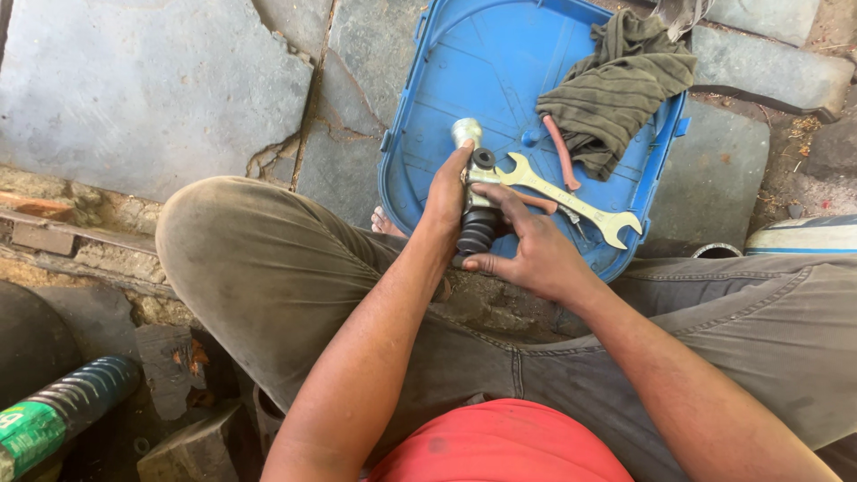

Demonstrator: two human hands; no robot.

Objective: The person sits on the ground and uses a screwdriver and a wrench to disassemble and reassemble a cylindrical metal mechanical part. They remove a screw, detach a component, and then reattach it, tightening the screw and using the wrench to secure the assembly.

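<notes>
Your left hand [446,192] grips the metal cylinder [473,183] to steady it; your right hand [531,254] pinches its rubber boot [476,230] over the blue tray [464,62].

An outdoor roadside repair spot: cracked stone paving [143,80] beside a blue plastic tray [500,62] holding an open-ended spanner [571,201] and greasy rag [616,85].
</notes>
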